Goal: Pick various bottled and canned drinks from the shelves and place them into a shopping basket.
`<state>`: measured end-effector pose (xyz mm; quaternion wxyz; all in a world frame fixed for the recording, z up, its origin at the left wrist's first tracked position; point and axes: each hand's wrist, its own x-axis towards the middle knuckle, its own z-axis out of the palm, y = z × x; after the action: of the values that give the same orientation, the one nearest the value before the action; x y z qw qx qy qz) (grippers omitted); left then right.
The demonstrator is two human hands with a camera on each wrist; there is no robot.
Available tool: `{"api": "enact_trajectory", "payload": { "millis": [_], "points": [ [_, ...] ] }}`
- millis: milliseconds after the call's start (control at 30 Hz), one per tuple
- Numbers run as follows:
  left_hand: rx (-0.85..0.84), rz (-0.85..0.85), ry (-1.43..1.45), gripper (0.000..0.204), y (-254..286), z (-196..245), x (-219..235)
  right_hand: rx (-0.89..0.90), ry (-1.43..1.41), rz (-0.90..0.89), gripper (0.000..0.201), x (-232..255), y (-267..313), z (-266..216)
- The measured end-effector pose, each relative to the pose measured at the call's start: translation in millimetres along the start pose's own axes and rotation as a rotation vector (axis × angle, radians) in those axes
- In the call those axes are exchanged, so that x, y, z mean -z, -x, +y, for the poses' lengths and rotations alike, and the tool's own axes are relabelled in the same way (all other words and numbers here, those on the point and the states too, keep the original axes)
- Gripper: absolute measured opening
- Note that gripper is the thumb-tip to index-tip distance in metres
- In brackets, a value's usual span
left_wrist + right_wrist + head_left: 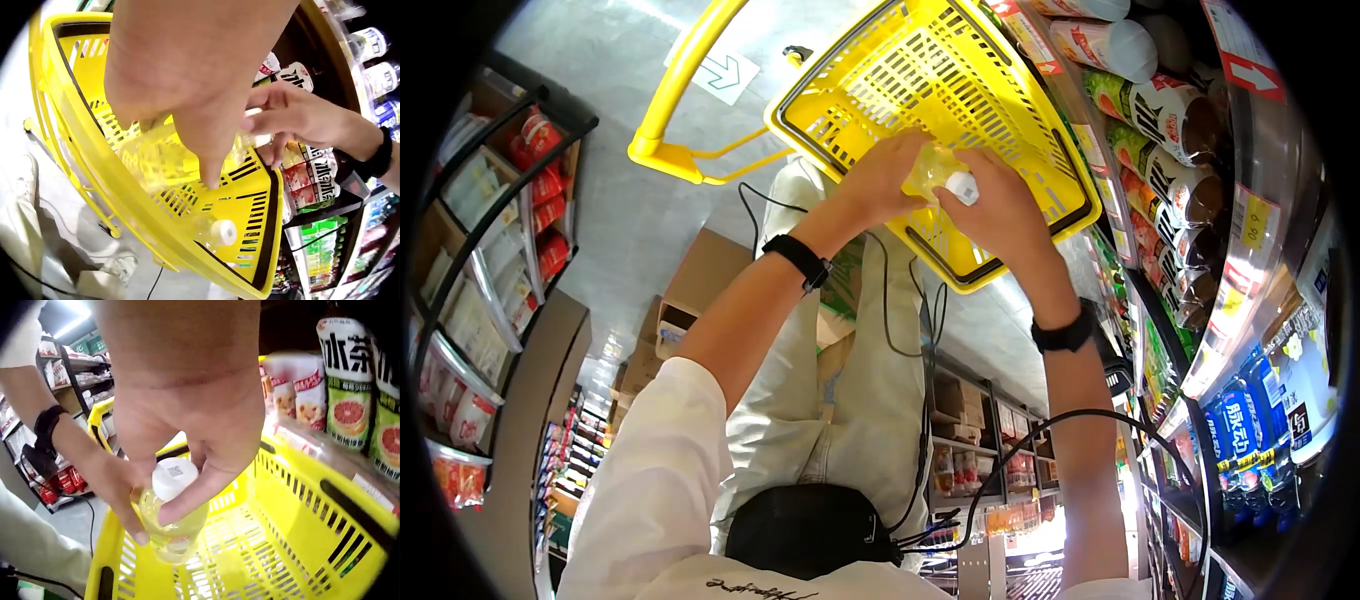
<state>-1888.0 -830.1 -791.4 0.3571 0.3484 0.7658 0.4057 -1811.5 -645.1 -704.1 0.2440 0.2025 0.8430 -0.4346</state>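
Both hands hold a clear plastic bottle [928, 172] of pale yellow liquid over the yellow shopping basket [960, 270]. My left hand [885, 175] grips the bottle's body. Around the neck, just by the white cap [174, 477], my right hand [1005, 205] has its thumb and fingers. Toward me, the cap points upward in the right wrist view. A second clear bottle with a white cap [224, 232] lies inside the basket in the left wrist view. My left palm hides part of the held bottle there.
To the right, a shelf bears rows of labelled drink bottles [1170, 110], with blue-labelled bottles [1250, 430] nearer me. Shelving with red packets [545, 215] stands on the left. Cardboard boxes [705, 275] sit on the floor, and a black cable [1040, 425] loops by my right arm.
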Motion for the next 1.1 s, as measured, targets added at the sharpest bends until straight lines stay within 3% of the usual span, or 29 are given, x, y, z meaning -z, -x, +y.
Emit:
{"api": "enact_trajectory", "payload": {
  "millis": [100,167,200,233,333,467,533,733,800,867,1000,1033,1067,1100],
  "points": [
    [0.078,-0.064,-0.118,0.073,6,-4,6,0.045,0.104,0.079,0.04,-39,-14,25],
    [0.1,-0.094,-0.176,0.069,9,-2,18,-0.021,0.125,0.1,0.039,-63,-25,42],
    [0.146,-0.183,-0.174,0.065,11,2,26,-0.025,0.121,0.104,0.039,-73,-28,48],
    [0.191,-0.271,-0.173,0.061,13,1,30,-0.04,0.113,0.112,0.039,-81,-32,50],
    [0.171,-0.326,-0.173,0.048,19,-4,37,-0.098,0.134,0.11,0.039,-95,-39,41],
    [0.146,-0.329,-0.189,0.044,21,-2,38,-0.21,0.219,0.028,0.041,-97,-37,31],
    [0.214,-0.373,-0.197,0.042,20,4,43,-0.227,0.245,0.013,0.044,-93,-33,35],
    [0.185,-0.325,-0.207,0.039,30,26,57,-0.268,0.284,-0.005,0.054,-84,-1,25],
    [0.157,-0.28,-0.212,0.038,38,44,66,-0.297,0.276,0.01,0.055,-79,21,10],
    [0.106,-0.216,-0.221,0.037,45,68,81,-0.231,0.284,0.194,0.051,-78,52,1],
    [0.101,-0.252,-0.239,0.039,59,125,106,-0.334,0.071,0.185,0.053,-45,150,-17],
    [0.095,-0.225,-0.202,0.042,61,142,112,-0.464,-0.025,0.186,0.051,-33,175,-22],
    [0.039,-0.235,-0.147,0.043,66,151,120,-0.328,-0.058,0.348,0.05,-28,206,-16],
    [0.019,-0.221,-0.131,0.042,70,164,124,-0.309,-0.067,0.481,0.045,-7,234,-27]
  ]
}}
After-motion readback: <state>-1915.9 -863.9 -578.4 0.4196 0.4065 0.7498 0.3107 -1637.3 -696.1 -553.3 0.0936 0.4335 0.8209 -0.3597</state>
